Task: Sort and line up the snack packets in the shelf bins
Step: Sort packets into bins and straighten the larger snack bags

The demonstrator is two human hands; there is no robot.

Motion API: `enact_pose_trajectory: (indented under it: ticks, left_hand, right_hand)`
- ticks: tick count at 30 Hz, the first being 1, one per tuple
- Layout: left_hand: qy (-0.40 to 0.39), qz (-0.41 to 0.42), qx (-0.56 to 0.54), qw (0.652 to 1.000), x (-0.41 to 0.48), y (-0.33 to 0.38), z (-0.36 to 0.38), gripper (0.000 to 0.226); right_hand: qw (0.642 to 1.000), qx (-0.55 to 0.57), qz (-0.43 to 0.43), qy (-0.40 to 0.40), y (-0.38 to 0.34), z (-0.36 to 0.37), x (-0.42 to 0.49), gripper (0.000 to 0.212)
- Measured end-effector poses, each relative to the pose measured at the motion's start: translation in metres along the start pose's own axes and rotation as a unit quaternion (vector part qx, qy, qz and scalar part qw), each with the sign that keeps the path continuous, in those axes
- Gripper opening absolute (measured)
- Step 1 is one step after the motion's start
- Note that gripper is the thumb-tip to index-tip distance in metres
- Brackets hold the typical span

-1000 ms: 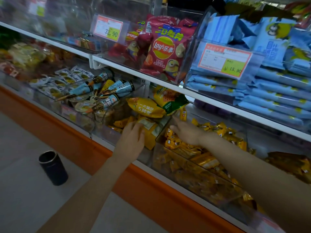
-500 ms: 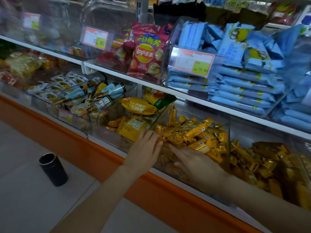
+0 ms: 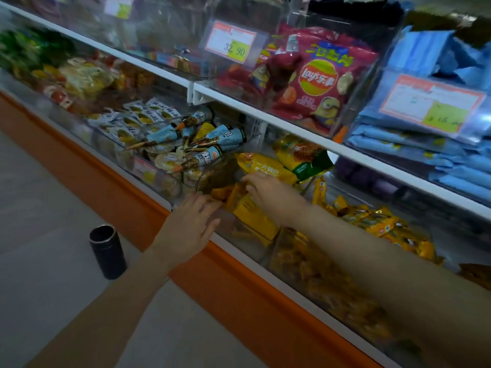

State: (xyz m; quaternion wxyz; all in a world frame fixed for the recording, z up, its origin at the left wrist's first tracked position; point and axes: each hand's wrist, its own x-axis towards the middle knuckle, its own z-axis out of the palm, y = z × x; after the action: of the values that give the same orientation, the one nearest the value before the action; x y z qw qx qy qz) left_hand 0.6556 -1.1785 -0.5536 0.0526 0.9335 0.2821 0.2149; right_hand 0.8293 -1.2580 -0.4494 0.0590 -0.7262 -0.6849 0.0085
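Observation:
Yellow snack packets (image 3: 253, 217) stand loosely in a clear shelf bin (image 3: 233, 229) on the lower shelf. My right hand (image 3: 268, 193) reaches into this bin from the right, its fingers curled down over the tops of the orange-yellow packets at the left end. My left hand (image 3: 191, 225) lies flat with straight fingers against the bin's front left corner. Behind the hands lie a large yellow bag (image 3: 263, 166) and a yellow-green bag (image 3: 303, 158). Small yellow packets (image 3: 377, 221) fill the bin to the right, under my right forearm.
Blue cone-shaped packs (image 3: 186, 144) are piled in the bin to the left. On the upper shelf stand red Lay's bags (image 3: 316, 83) and blue packs (image 3: 438, 144) behind price tags. A black cup (image 3: 107, 251) stands on the floor by the orange base (image 3: 239, 288).
Both hands moved left from the bin of small yellow packets to the bin of larger yellow packets. The view swung left and closer.

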Motion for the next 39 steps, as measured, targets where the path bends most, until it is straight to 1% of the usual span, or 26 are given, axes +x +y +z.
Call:
enact_pose_trajectory:
  ticks: [2,3,4,6,7,8,10,11,13,15,17,19,21,22,24,26,28,29,30,33,34,37,39]
  left_hand:
    - [0.016,0.026,-0.011,0.999,-0.001,-0.006,0.002,0.048]
    - [0.027,0.037,-0.016,0.999,-0.002,-0.008,0.004,0.047]
    - [0.038,0.045,-0.021,0.998,-0.002,-0.01,0.005,0.045]
    - [0.06,0.061,-0.03,0.996,-0.001,-0.012,0.009,0.044]
    - [0.067,0.066,-0.033,0.995,-0.001,-0.013,0.011,0.044]
    - [0.069,0.067,-0.036,0.995,0.0,-0.014,0.012,0.043]
    - [0.07,0.068,-0.041,0.994,0.001,-0.015,0.014,0.042]
    - [0.069,0.069,-0.042,0.994,0.001,-0.016,0.014,0.041]
    - [0.07,0.076,-0.039,0.994,0.002,-0.018,0.014,0.04]
    - [0.082,0.085,-0.034,0.993,0.002,-0.017,0.013,0.039]
    - [0.097,0.085,-0.029,0.991,0.005,-0.013,0.009,0.037]
    - [0.109,0.078,-0.015,0.991,0.011,-0.009,0.007,0.036]
    - [0.119,0.067,-0.001,0.991,0.022,-0.003,0.002,0.037]
    - [0.109,0.06,0.008,0.992,0.029,0.0,-0.002,0.038]
    - [0.033,0.026,0.02,0.999,0.044,0.008,-0.008,0.037]
    - [-0.059,-0.024,-0.008,0.998,0.061,0.012,-0.005,0.039]
    - [-0.138,-0.068,-0.055,0.987,0.08,0.016,-0.002,0.051]
    - [-0.162,-0.083,-0.064,0.981,0.089,0.018,0.0,0.058]
    - [-0.179,-0.09,-0.051,0.978,0.096,0.019,0.002,0.065]
    - [-0.196,-0.094,0.047,0.975,0.108,0.026,0.007,0.078]
    - [-0.207,-0.105,0.05,0.971,0.111,0.029,0.01,0.079]
    - [-0.258,-0.161,0.007,0.953,0.119,0.036,0.017,0.08]
    - [-0.285,-0.187,0.011,0.94,0.123,0.038,0.014,0.085]
  right_hand:
    - [0.999,-0.021,0.019,-0.047,0.009,0.01,0.037,0.034]
    - [0.996,-0.039,0.032,-0.073,0.013,0.014,0.051,0.037]
    - [0.992,-0.047,0.047,-0.106,0.014,0.017,0.06,0.044]
    - [0.979,-0.051,0.074,-0.182,0.014,0.024,0.07,0.064]
    - [0.971,-0.068,0.072,-0.216,0.011,0.026,0.073,0.07]
    - [0.964,-0.082,0.06,-0.245,0.007,0.026,0.076,0.072]
    - [0.953,-0.077,0.041,-0.289,0.0,0.024,0.083,0.066]
    - [0.949,-0.068,0.045,-0.304,-0.002,0.022,0.086,0.063]
    - [0.944,-0.069,0.074,-0.314,-0.001,0.019,0.089,0.068]
    - [0.942,-0.077,0.103,-0.31,0.006,0.017,0.088,0.079]
    - [0.95,-0.056,0.115,-0.284,0.018,0.014,0.082,0.08]
    - [0.962,-0.039,0.115,-0.244,0.028,0.008,0.072,0.067]
    - [0.971,-0.057,0.108,-0.207,0.034,0.001,0.061,0.045]
    - [0.973,-0.075,0.107,-0.19,0.036,-0.002,0.057,0.035]
    - [0.976,-0.095,0.113,-0.159,0.038,-0.008,0.05,0.023]
    - [0.98,-0.089,0.125,-0.13,0.042,-0.013,0.045,0.024]
    - [0.981,-0.079,0.137,-0.113,0.046,-0.016,0.039,0.025]
    - [0.982,-0.072,0.142,-0.105,0.049,-0.018,0.036,0.025]
    - [0.983,-0.063,0.145,-0.098,0.052,-0.019,0.032,0.024]
    - [0.984,-0.024,0.158,-0.078,0.058,-0.02,0.022,0.023]
    - [0.984,-0.016,0.16,-0.071,0.058,-0.019,0.02,0.023]
    - [0.985,-0.011,0.16,-0.057,0.058,-0.017,0.015,0.022]
    - [0.986,-0.019,0.159,-0.052,0.057,-0.015,0.012,0.022]
